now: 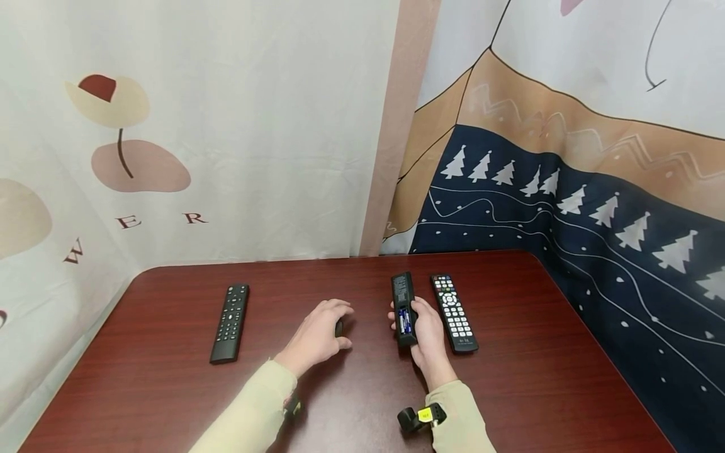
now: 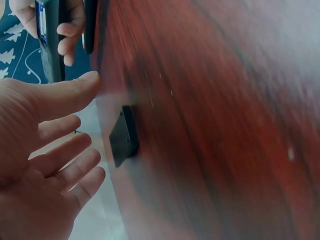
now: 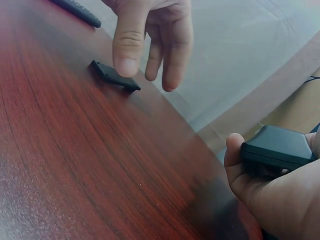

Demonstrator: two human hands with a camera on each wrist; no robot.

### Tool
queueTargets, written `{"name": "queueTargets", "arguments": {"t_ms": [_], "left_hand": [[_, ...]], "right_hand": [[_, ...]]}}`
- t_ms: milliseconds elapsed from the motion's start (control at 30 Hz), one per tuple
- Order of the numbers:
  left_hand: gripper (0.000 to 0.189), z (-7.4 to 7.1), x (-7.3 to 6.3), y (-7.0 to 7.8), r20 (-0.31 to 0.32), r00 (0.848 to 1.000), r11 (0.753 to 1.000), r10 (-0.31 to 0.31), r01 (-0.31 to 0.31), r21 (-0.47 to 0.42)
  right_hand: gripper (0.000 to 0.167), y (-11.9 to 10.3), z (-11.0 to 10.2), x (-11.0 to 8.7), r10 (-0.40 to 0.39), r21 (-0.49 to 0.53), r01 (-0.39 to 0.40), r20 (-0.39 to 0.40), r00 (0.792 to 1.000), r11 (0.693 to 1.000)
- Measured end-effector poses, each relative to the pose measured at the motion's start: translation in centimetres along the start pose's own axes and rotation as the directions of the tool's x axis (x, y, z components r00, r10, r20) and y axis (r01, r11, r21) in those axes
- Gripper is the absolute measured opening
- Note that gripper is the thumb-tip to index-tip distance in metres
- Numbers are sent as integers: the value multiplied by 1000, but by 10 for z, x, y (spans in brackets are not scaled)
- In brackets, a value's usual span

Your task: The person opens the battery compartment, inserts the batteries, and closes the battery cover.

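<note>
My right hand [image 1: 430, 336] grips a black remote control [image 1: 403, 292], its back turned up and the battery compartment uncovered. Blue batteries [image 1: 404, 321] lie inside that compartment. A small black battery cover [image 2: 124, 137] sits on the table, partly hidden behind my left hand [image 1: 318, 332] in the head view. The left fingers are spread and loosely bent above the cover, with a gap between hand and cover in the left wrist view. In the right wrist view the cover [image 3: 112, 77] lies beneath the left thumb, and the held remote shows end-on.
A second black remote [image 1: 229, 324] lies button side up on the left of the reddish-brown table [image 1: 170, 402]. Just right of my right hand lies a third remote with white buttons [image 1: 454, 313]. Printed curtains [image 1: 272, 126] hang along the table's back and right edges.
</note>
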State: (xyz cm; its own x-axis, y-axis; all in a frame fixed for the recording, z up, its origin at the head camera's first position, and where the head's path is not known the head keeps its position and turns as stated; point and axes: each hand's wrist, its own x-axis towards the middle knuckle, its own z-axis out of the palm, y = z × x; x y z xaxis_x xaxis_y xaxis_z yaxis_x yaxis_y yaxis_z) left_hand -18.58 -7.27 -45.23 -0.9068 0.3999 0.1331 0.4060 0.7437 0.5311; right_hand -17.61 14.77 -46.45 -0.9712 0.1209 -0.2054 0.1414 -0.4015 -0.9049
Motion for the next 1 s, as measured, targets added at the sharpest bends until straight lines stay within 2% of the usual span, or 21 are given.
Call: {"name": "queueTargets", "arguments": {"t_ms": [167,500,1000], "left_hand": [[52,-4,-2,-6,11,1000,1000,-1,1,14],[52,-8,-4,-11,28,999,998,33,-35,56],[45,-6,-3,-14,46,999,998,15,-17,61]], "right_hand": [[37,0,0,-1,-3,-2,3,6,1000,1000],[37,-1,0,0,5,-8,-5,9,1000,1000],[38,2,1,-2,15,-6,-15,3,1000,1000]]}}
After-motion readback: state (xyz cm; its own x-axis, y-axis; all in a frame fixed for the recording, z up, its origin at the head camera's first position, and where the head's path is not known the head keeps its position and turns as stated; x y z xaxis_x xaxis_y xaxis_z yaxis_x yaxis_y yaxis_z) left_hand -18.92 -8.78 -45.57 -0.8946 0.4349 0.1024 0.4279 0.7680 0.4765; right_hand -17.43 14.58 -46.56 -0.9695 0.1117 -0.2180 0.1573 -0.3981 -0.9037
